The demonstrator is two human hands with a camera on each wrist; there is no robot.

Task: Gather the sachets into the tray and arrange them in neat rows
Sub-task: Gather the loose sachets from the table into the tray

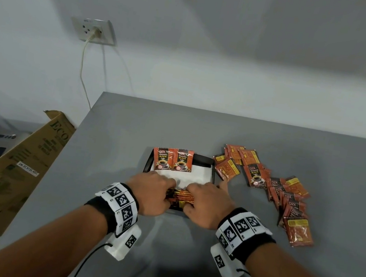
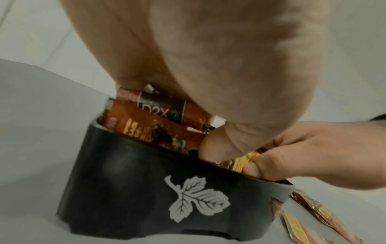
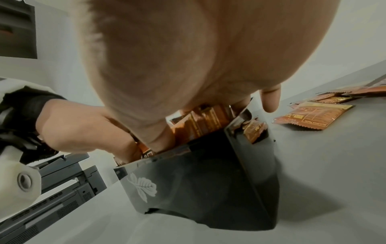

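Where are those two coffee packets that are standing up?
In the head view, the two upright sachets lean against the black tray's far-left wall, just beyond both hands.

Black wristbands (image 1: 103, 212) with checkered markers

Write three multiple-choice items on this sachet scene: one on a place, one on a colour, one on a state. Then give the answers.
1. Where do the loose sachets lie?
A. Right of the tray
B. Left of the tray
C. On the cardboard box

2. What colour is the tray?
A. White
B. Black
C. Red

3. How are the two sachets at the tray's far end?
A. Lying flat
B. Crumpled
C. Standing, fronts toward the camera

Answers: 1 A, the head view shows them scattered on the table to the tray's right. 2 B, both wrist views show black walls with a pale leaf mark. 3 C, their labels stand facing the head camera.
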